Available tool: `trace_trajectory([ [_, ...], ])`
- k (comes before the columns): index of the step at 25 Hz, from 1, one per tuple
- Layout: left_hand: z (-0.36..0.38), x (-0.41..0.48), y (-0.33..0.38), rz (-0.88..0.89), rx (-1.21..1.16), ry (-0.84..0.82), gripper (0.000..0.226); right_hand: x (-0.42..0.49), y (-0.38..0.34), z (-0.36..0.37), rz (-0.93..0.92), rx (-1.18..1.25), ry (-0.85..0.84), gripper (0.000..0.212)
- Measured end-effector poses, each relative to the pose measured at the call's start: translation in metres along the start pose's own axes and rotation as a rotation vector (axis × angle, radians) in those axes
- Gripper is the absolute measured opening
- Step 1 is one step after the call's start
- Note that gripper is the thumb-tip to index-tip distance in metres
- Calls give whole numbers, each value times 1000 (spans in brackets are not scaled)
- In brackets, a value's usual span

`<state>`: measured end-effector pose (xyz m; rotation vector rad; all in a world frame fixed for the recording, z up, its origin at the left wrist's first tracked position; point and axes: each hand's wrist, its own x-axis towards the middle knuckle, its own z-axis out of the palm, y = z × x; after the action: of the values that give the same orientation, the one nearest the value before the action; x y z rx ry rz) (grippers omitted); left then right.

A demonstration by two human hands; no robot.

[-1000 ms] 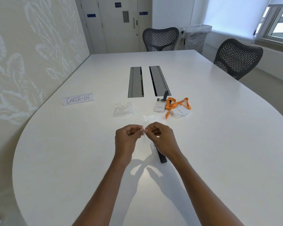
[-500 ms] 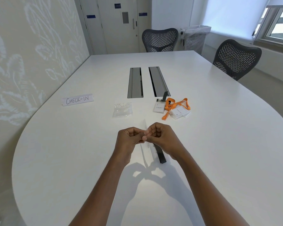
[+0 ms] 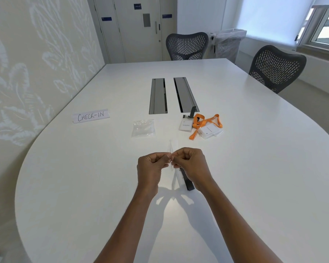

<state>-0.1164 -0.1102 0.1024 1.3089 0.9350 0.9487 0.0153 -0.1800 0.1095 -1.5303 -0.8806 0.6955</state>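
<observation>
Above the white table my left hand and my right hand meet fingertip to fingertip. Both pinch a clear plastic badge sleeve that stands edge-on between them. Below my right hand a black lanyard strap lies on the table next to a white card, partly hidden by the hand. Farther back lie a clear bag of small clips, a name badge and an orange lanyard with a white badge.
A paper sign reading CHECK-IN lies at the left. Two grey cable hatches are set in the table's middle. Two dark mesh chairs stand at the far side and right. A patterned wall runs along the left.
My hands stay together over the same spot. The clear sleeve has turned edge-on between my fingertips, and my fingers have shifted slightly on it.
</observation>
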Motion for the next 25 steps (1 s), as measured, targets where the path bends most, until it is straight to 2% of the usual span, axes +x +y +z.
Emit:
trace_trajectory([
  [6,2,0,2,61,178,50,5,0,2,2,81,65,-10,5],
  [13,3,-3,3,25,143,95,4,-4,8,3,188,215,78,7],
  [16,3,-6,3,97,199,78,3,-6,7,6,129,48,108,6],
  [18,6,-7,3,165,291,72,15,-6,3,9,61,-91,123,11],
  [21,8,-9,4,255,410,65,17,-1,-4,13,-51,-154,172,16],
  [25,8,-12,1,302,485,108,16,5,-5,12,-94,-215,210,5],
])
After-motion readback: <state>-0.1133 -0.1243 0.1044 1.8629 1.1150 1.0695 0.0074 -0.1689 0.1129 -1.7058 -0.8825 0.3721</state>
